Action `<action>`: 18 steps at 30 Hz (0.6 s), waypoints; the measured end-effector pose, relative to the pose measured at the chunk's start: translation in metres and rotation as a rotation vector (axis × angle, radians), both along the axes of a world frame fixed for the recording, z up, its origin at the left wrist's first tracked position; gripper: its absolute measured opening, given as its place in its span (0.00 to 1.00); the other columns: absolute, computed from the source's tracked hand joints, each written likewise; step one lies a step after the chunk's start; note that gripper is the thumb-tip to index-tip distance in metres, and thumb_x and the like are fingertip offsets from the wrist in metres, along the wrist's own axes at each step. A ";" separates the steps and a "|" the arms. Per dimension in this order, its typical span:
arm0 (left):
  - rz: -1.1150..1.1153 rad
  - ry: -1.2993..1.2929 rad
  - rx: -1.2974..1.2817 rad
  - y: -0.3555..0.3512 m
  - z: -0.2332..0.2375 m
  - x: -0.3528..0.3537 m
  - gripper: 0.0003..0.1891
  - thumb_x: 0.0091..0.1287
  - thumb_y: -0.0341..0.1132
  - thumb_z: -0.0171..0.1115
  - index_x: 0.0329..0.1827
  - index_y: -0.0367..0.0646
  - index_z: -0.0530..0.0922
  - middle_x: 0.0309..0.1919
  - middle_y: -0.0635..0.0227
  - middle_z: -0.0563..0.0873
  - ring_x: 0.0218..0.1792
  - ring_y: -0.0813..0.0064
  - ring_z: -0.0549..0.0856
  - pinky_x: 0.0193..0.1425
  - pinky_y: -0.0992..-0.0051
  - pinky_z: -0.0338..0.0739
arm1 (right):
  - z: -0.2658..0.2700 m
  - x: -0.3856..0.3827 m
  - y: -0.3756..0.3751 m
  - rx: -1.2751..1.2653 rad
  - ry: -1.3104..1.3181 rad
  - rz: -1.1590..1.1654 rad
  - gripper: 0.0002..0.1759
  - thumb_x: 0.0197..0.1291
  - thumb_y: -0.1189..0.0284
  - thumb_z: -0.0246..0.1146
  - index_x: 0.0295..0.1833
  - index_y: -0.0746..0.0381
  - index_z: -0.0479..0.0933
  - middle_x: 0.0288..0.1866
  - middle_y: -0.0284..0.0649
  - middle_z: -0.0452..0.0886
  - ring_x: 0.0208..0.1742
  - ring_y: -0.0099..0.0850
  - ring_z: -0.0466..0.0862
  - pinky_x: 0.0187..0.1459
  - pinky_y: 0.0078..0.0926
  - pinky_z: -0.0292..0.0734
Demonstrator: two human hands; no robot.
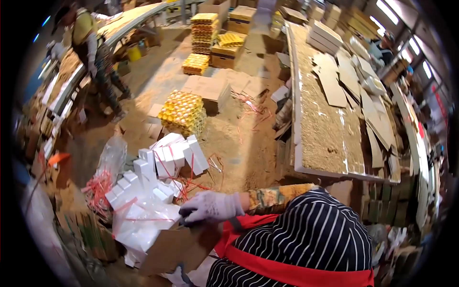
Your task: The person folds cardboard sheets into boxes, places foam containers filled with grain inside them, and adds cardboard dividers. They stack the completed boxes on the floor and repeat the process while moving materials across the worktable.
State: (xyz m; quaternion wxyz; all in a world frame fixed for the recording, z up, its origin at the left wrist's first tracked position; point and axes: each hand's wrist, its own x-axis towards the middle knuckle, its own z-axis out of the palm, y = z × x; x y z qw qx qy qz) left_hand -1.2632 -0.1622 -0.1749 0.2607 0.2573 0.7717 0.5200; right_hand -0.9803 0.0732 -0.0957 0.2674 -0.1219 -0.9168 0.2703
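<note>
A brown cardboard box [174, 251] is at my waist, tilted, in the lower middle of the view. My right hand [210, 208], in a pale glove with dark fingertips, is closed over its upper edge. At the lower edge of the cardboard is my left hand [178, 276], gloved and mostly cut off by the bottom of the view, its fingers hidden. Just beyond the box lies a clear plastic bag [143, 225] over white cartons. More white cartons [167, 155] are heaped behind it among red straps [100, 191].
Stacked yellow egg trays [181, 110] with eggs stand on the floor ahead, with more tray stacks [203, 36] farther back. A sawdust-covered table [320, 129] on the right bears flat cardboard pieces [330, 79]. One person [86, 43] walks at left. Loose straps [251, 103] litter the floor.
</note>
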 end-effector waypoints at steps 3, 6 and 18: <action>-0.081 -0.044 0.066 0.047 0.024 0.013 0.17 0.67 0.29 0.65 0.59 0.38 0.78 0.51 0.60 0.85 0.43 0.70 0.86 0.47 0.71 0.82 | 0.030 0.073 0.009 -0.038 0.004 -0.298 0.21 0.53 0.70 0.66 0.55 0.56 0.77 0.59 0.46 0.76 0.50 0.48 0.82 0.48 0.43 0.79; -0.187 -0.115 0.096 0.089 0.046 0.030 0.19 0.67 0.28 0.64 0.61 0.40 0.77 0.53 0.60 0.84 0.44 0.71 0.85 0.48 0.72 0.82 | 0.048 0.159 0.029 -0.226 0.127 -0.633 0.16 0.51 0.77 0.66 0.47 0.59 0.77 0.49 0.46 0.80 0.45 0.47 0.84 0.48 0.40 0.80; -0.886 -0.804 0.158 0.512 0.044 0.286 0.24 0.71 0.28 0.57 0.71 0.45 0.73 0.62 0.63 0.81 0.48 0.74 0.85 0.50 0.75 0.81 | -0.011 0.361 0.175 -0.921 1.186 -0.871 0.10 0.67 0.71 0.62 0.52 0.60 0.76 0.38 0.28 0.75 0.38 0.18 0.76 0.40 0.18 0.72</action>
